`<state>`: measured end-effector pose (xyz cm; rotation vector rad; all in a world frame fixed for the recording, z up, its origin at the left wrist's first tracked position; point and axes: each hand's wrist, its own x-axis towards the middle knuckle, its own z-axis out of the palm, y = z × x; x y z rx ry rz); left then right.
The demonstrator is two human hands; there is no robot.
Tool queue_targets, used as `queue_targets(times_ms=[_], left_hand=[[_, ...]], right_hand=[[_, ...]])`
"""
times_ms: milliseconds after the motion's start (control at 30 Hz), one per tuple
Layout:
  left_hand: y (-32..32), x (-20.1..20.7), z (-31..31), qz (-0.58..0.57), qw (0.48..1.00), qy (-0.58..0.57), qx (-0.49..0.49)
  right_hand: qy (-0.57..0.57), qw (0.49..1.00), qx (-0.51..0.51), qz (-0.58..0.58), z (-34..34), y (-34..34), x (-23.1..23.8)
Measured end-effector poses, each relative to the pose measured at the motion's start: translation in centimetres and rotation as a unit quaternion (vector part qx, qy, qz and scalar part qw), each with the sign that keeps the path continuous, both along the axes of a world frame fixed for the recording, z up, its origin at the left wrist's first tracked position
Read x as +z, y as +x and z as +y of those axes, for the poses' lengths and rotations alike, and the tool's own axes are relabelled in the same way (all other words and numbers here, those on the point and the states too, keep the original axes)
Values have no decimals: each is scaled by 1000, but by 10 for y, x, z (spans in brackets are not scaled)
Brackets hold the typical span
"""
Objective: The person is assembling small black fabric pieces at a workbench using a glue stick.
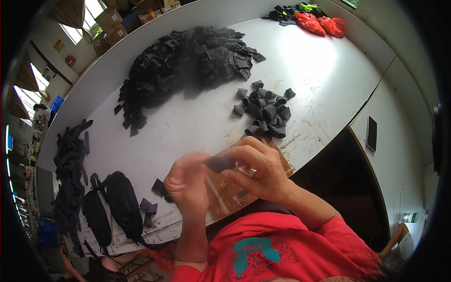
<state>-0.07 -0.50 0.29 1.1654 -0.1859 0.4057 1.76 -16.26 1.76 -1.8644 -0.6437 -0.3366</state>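
Dark cloth piece (220, 164), mid-frame, is pinched by the fingers (246, 152) of your right hand (267, 170); your left hand (189, 181) is blurred, its grip unclear. A loose pinch could drop it.

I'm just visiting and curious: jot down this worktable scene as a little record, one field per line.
Right hand: the right hand pinches a dark piece
Left hand: the left hand, blurred, fingertips at the piece's left end; contact unclear
Surface: white table
Large heap: flat dark pieces, beyond the hands
Smaller pile: curled dark pieces, nearer the hands
Left side: dark strips heaped beside black pouches
Far end: red plastic bags
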Motion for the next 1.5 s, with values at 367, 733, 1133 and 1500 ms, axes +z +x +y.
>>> queue_targets(times_ms=[367, 733, 1133, 1500], left_hand=[[-3, -12, 1, 23, 999, 32, -12], [7, -1, 1, 11, 994, 101, -51], [7, -5, 5, -10, 984, 178, -17], [14, 10, 2, -66, 960, 273, 5]], right_hand=[[45, 998, -26, -21, 8, 2, -15], [-19, 999, -36, -2, 2, -2, 1], [33, 997, -52, -52, 12, 4, -24], [42, 999, -31, -10, 6, 4, -22]])
